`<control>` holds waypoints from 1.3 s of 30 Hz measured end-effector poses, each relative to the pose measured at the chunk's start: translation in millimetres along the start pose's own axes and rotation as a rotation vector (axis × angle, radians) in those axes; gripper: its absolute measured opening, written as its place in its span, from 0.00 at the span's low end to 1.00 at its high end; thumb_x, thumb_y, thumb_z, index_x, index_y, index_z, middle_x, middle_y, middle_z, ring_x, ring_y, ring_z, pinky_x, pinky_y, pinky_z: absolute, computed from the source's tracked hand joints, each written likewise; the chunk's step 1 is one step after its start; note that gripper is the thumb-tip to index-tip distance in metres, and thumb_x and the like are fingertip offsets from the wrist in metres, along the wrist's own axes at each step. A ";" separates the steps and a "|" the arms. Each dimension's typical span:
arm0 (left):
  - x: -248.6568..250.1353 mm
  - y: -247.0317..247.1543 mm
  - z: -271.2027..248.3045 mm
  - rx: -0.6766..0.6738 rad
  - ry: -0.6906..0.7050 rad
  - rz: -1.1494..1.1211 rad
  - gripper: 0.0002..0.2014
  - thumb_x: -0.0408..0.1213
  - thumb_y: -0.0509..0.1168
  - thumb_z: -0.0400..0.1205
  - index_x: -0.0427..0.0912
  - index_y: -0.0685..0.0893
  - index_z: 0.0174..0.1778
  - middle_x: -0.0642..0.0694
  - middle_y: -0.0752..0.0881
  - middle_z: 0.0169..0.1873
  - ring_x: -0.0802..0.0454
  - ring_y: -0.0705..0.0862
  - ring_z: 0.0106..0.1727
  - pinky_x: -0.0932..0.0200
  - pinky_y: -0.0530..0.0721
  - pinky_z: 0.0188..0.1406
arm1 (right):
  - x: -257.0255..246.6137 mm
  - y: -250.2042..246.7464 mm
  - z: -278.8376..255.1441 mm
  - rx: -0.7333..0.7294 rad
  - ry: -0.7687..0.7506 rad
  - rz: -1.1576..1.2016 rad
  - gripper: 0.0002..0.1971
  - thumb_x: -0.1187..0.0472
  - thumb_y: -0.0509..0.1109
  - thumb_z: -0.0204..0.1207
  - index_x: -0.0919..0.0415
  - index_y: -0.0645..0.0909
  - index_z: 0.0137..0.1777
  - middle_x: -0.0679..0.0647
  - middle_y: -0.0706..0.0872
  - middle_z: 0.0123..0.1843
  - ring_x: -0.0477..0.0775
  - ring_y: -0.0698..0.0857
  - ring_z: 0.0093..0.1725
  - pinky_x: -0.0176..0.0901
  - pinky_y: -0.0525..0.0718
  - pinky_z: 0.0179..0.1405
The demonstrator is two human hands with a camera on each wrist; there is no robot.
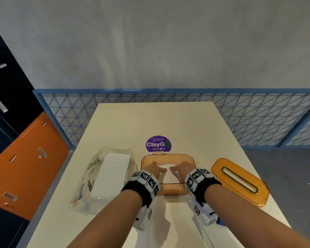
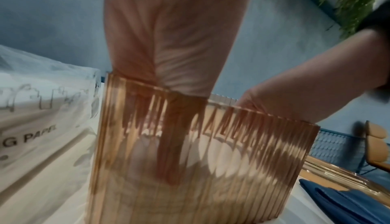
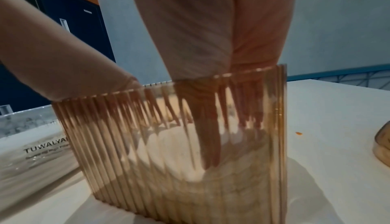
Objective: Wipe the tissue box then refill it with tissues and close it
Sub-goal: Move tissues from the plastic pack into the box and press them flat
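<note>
Both hands' [image 1: 155, 170] fingertips blurred behind ribbed amber box wall [image 3: 190, 152].

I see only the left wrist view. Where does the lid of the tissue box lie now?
Observer: The lid lies on the table, right of the box and apart from it.
Operator: Are tissues inside already?
Observer: Yes, a white stack lies inside, under the left hand and the right hand.
Operator: Anything behind the box?
Observer: A round purple sticker on the table.
</note>
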State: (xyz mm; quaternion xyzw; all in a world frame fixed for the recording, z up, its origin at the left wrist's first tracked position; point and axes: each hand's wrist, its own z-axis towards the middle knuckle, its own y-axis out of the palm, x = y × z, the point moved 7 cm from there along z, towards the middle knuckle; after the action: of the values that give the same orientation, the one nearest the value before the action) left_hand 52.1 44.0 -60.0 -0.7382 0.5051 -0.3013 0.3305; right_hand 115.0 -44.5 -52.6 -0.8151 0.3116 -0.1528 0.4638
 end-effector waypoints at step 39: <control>-147.7 8.4 -63.1 0.477 -0.638 -0.248 0.16 0.28 0.55 0.84 0.38 0.72 0.68 0.38 0.70 0.72 0.42 0.75 0.70 0.50 0.78 0.64 | 62.9 -15.0 -18.1 0.158 0.287 0.297 0.17 0.66 0.54 0.82 0.69 0.76 0.67 0.62 0.81 0.68 0.61 0.80 0.67 0.44 0.79 0.61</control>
State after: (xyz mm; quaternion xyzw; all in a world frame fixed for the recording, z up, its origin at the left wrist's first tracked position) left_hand -47.1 169.7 -45.2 -0.7524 0.2005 -0.2035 0.5936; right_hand 158.5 -91.8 -32.9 -0.6913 0.4782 -0.2212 0.4944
